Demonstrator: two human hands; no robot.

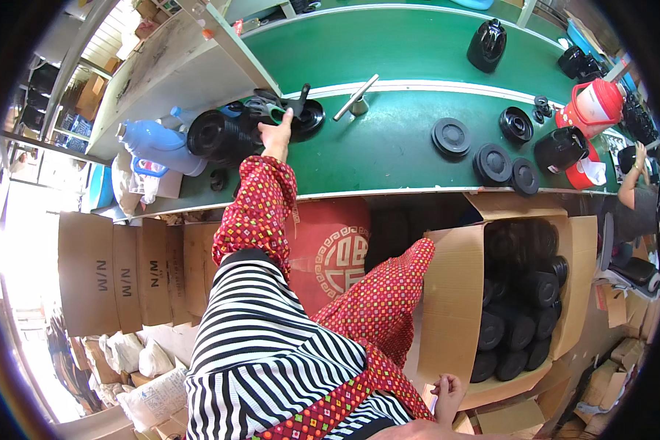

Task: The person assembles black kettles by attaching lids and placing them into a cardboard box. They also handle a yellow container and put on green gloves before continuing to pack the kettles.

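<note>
Round part (314,119) | left hand (275,135) beside | front edge (389,193) nearer | green worktop (389,143) rightward

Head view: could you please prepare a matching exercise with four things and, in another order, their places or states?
1. Left hand
2. Right hand
3. Blue jug
4. Open carton

A. near the carton's lower left corner
B. left of the black stack
C. holds black parts
D. over the green bench

Pairs: 1-D, 2-A, 3-B, 4-C

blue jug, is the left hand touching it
No, the left hand is apart from the blue jug, with stacked black parts between them.
</note>
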